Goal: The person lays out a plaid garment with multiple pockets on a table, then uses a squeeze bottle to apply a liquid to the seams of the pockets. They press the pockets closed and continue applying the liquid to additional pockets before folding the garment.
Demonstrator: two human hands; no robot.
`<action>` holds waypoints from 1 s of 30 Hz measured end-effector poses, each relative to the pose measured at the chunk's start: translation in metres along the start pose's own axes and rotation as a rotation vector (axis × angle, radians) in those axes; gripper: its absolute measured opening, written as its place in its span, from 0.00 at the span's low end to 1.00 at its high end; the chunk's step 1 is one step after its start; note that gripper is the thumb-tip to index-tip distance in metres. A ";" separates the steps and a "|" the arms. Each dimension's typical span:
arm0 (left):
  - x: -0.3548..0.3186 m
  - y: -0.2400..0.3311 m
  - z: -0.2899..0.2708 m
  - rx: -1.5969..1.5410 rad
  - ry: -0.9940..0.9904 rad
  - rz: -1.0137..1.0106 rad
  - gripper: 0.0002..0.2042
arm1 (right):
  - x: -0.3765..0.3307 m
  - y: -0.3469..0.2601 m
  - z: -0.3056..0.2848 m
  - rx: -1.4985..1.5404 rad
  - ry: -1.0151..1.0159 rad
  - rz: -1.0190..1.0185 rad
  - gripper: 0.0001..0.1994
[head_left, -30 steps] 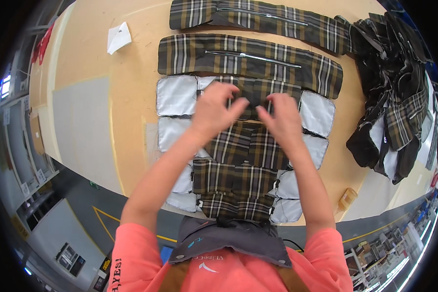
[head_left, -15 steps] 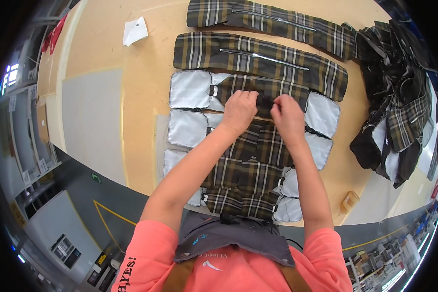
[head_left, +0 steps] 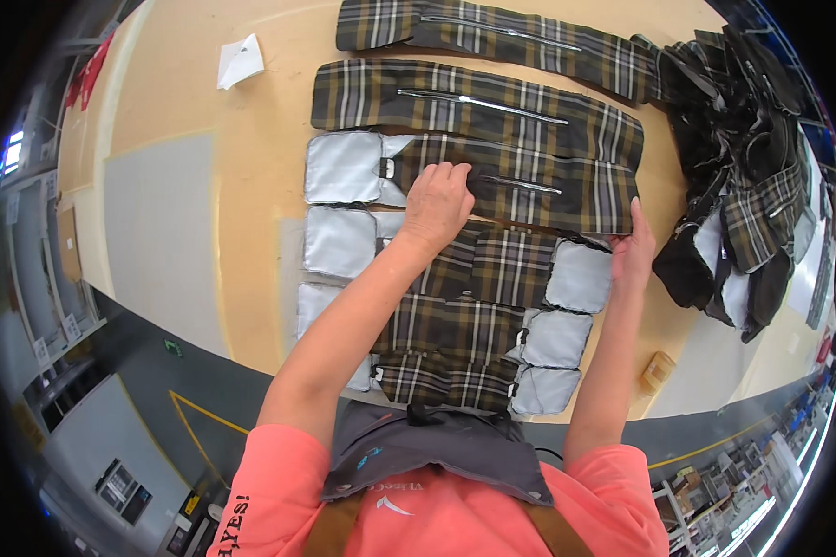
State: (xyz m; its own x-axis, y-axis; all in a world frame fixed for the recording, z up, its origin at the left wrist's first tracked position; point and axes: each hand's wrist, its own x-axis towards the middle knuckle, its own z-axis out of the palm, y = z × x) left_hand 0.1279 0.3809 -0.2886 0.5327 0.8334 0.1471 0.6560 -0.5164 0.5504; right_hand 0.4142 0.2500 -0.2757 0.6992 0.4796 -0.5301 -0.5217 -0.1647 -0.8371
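Note:
A plaid fabric panel point(head_left: 529, 204) in brown, black and white lies across the table, its right part spread out flat with a short zipper point(head_left: 523, 186) showing. My left hand point(head_left: 437, 206) is closed, its curled fingers on the panel just left of that zipper; the fingertips are partly hidden. At the panel's right edge, my right hand point(head_left: 630, 251) grips the cloth near its lower corner. The panel's left end still has a white-lined square flap point(head_left: 343, 167) folded out. Below lie several more folded plaid panels point(head_left: 509, 267) with white flaps point(head_left: 578, 277) at their ends.
Two long plaid pieces with zippers, one point(head_left: 478, 97) nearer and one point(head_left: 492, 37) farther, lie beyond my hands. A dark heap of fabric point(head_left: 734, 176) covers the right side. A white paper scrap point(head_left: 241, 62) sits at upper left, and a small yellowish block point(head_left: 657, 372) rests near the front edge.
My right hand has moved right and down to the panel's edge. The panel's right part is now unfolded, exposing the zipper. My left hand stays nearly in place on the cloth.

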 end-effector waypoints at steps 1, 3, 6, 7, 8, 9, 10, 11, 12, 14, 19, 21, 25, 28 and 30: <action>0.003 0.002 -0.009 -0.058 0.042 -0.020 0.11 | 0.003 0.002 0.000 -0.052 -0.015 -0.045 0.15; 0.007 -0.003 -0.030 -0.173 0.146 -0.123 0.09 | 0.015 0.006 -0.006 -0.157 -0.048 -0.132 0.15; 0.010 -0.049 -0.073 -0.526 0.296 -0.521 0.08 | 0.016 0.008 -0.016 -0.219 -0.101 -0.203 0.13; 0.008 -0.071 -0.086 -0.764 0.314 -0.758 0.09 | 0.013 0.007 -0.017 -0.275 -0.111 -0.224 0.12; 0.004 -0.088 -0.095 -0.869 0.373 -0.859 0.09 | 0.012 0.010 -0.019 -0.309 -0.113 -0.238 0.11; 0.000 -0.102 -0.103 -0.978 0.433 -0.956 0.09 | 0.013 0.012 -0.021 -0.343 -0.113 -0.255 0.10; -0.002 -0.110 -0.106 -1.091 0.490 -1.054 0.09 | 0.013 0.013 -0.023 -0.381 -0.110 -0.273 0.09; -0.005 -0.116 -0.106 -1.036 0.460 -1.039 0.09 | 0.016 0.014 -0.026 -0.441 -0.101 -0.292 0.09; -0.008 -0.121 -0.105 -0.982 0.430 -1.024 0.09 | 0.018 0.016 -0.028 -0.501 -0.092 -0.310 0.09; -0.015 -0.129 -0.101 -0.870 0.380 -1.014 0.09 | 0.019 0.017 -0.030 -0.582 -0.085 -0.348 0.09; -0.026 -0.144 -0.086 -0.627 0.364 -0.847 0.09 | 0.026 0.020 -0.034 -0.657 -0.098 -0.412 0.09; -0.036 -0.151 -0.087 -0.421 0.298 -0.868 0.11 | 0.024 0.025 -0.036 -0.645 -0.099 -0.404 0.10; -0.041 -0.144 -0.095 -0.081 0.301 -0.734 0.09 | 0.027 0.026 -0.040 -0.747 -0.045 -0.441 0.11; -0.039 -0.112 -0.108 0.207 0.496 -0.512 0.10 | -0.010 0.008 -0.009 -1.047 0.171 -0.883 0.12; -0.042 -0.078 -0.111 0.072 0.370 -0.369 0.12 | -0.055 -0.004 0.018 -1.119 0.101 -0.965 0.12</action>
State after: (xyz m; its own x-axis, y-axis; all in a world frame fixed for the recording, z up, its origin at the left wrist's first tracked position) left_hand -0.0050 0.4077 -0.2468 0.0430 0.9693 0.2420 0.8065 -0.1766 0.5643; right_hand 0.3690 0.2398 -0.2409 0.6028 0.7349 0.3108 0.7599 -0.4100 -0.5045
